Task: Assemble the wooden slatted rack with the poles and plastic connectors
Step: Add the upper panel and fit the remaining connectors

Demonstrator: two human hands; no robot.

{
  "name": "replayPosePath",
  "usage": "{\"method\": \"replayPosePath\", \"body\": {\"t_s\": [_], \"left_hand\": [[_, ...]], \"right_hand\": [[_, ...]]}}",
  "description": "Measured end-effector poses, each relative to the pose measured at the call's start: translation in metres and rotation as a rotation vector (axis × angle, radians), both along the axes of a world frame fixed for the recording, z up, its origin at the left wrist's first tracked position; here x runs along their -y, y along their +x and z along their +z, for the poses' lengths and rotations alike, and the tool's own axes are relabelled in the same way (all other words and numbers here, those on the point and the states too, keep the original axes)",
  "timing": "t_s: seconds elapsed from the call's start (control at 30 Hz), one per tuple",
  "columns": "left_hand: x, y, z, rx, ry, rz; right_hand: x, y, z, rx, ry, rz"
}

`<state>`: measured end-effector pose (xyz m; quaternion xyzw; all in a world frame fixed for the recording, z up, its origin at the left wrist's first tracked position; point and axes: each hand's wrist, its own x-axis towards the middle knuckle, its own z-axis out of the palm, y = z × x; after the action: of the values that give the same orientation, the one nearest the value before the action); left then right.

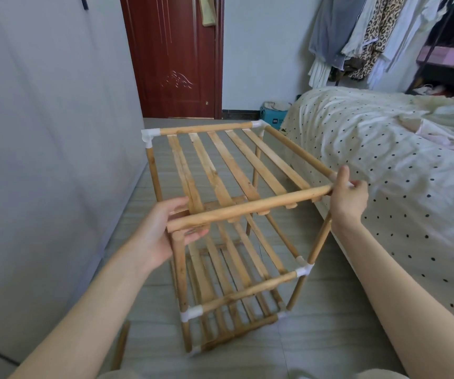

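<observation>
At the far left I am seeing a loose pole (120, 346) lying on the grey tiled floor (149, 310), its lower end cut off by my own forearm. My left hand (163, 231) is cupping the near left corner of the rack (236, 222), fingers curled under the end of the front rail (247, 206) and thumb lying along the outermost slat; whether a connector is sitting at that corner I cannot tell, since the palm is covering it. The rack is standing on the floor between the pale wall and the bed (384, 165), three tiers of flat, rough-sawn slats framed by round wooden poles. White plastic connectors are joining the corners: one at the far left top (148, 135), one on the near left leg (191, 314), one at the right of the middle tier (303, 269). The bottom tier is showing only in pieces through the slats above it. My right hand (347, 198) is pinching the near right top corner, thumb and fingertips closing round something white where the front rail and the side rail are meeting; the piece itself is mostly hidden. Further right, the bed is wearing a rumpled cream cover with dark dots, and clothes (379, 36) are hanging behind it, cropped at the top edge.
</observation>
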<state>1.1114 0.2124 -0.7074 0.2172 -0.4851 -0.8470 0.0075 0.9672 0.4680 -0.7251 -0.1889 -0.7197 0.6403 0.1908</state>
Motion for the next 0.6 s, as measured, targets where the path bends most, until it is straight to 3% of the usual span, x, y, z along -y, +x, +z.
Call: {"method": "replayPosePath", "body": {"t_s": [0.13,0.33,0.6], "left_hand": [[-0.017,-0.003,0.000,0.031,0.040,0.028],[-0.021,-0.004,0.001,0.063,0.231,0.003],[-0.035,-0.014,-0.010,0.066,0.261,0.090]], "right_hand": [[0.006,0.000,-0.014,-0.072,-0.178,0.018],[0.002,-0.008,-0.012,-0.151,-0.183,0.055],[0.010,-0.007,-0.011,-0.242,-0.280,-0.054]]}}
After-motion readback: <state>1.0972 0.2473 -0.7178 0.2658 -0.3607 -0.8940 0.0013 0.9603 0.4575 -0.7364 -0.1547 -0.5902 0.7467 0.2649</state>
